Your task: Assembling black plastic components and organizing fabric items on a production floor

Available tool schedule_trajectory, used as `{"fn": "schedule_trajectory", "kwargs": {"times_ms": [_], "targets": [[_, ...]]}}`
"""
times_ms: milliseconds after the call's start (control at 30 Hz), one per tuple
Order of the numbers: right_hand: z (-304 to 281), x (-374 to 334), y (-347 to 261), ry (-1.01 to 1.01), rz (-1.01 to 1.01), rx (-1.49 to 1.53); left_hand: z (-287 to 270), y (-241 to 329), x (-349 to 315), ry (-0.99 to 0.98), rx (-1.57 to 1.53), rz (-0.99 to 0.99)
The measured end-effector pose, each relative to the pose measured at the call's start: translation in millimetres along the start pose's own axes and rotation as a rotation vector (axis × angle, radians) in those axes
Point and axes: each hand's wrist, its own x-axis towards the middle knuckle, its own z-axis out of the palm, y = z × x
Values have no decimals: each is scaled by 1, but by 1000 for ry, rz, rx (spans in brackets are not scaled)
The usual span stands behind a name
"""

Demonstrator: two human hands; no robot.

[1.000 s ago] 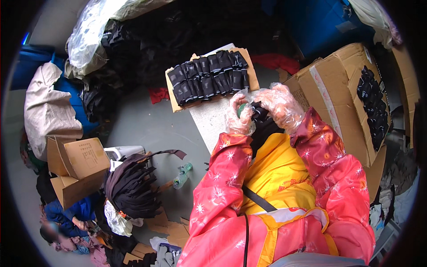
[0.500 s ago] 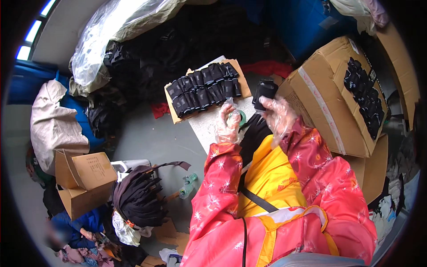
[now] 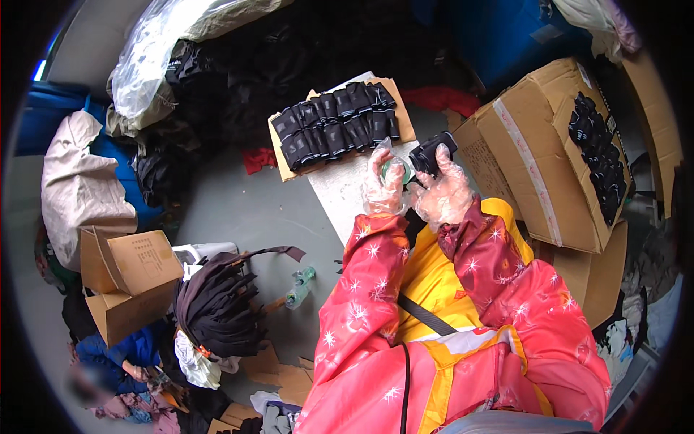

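Note:
My right hand, in a clear plastic glove, grips a small folded black fabric roll that looks like rolled socks. Close to its left, my left hand is raised in a similar glove, its fingers apart and nothing visibly held. Partly behind the left fingers shows a green ring like a tape roll. Beyond the hands, two rows of similar black rolls lie side by side on a piece of cardboard, which rests on a pale board. Dark cloth lies across my lap under the hands, mostly hidden.
At the right, a large carton bears more black rolls. To the left hangs a bunch of black fabric pieces, near an open carton and green plastic reels. Another person sits at lower left. Dark cloth heaps the back.
My hands have come closer together, the left moving right and forward. The black roll has tilted in my right hand, whose fingers have shifted around it. The view has moved slightly.

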Motion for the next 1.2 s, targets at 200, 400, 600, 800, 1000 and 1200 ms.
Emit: {"fn": "schedule_trajectory", "kwargs": {"times_ms": [200, 400, 600, 800, 1000, 1200], "targets": [[19, -2, 4, -56, 207, -62, 1, -2, 0, 23, 27, 5], [21, 1, 17, 63, 138, 45, 0, -1, 2, 28, 89, 12], [10, 6, 20, 16, 36, 7, 8, 3, 3, 40, 106, 56], [9, 8, 18, -43, 58, 12, 12, 6, 6, 83, 114, 23], [-2, 16, 10, -222, 409, 183, 12, 4, 4, 105, 110, 10], [-4, 22, 9, -65, 225, 150, 11, 1, 5, 88, 110, -10]]}}
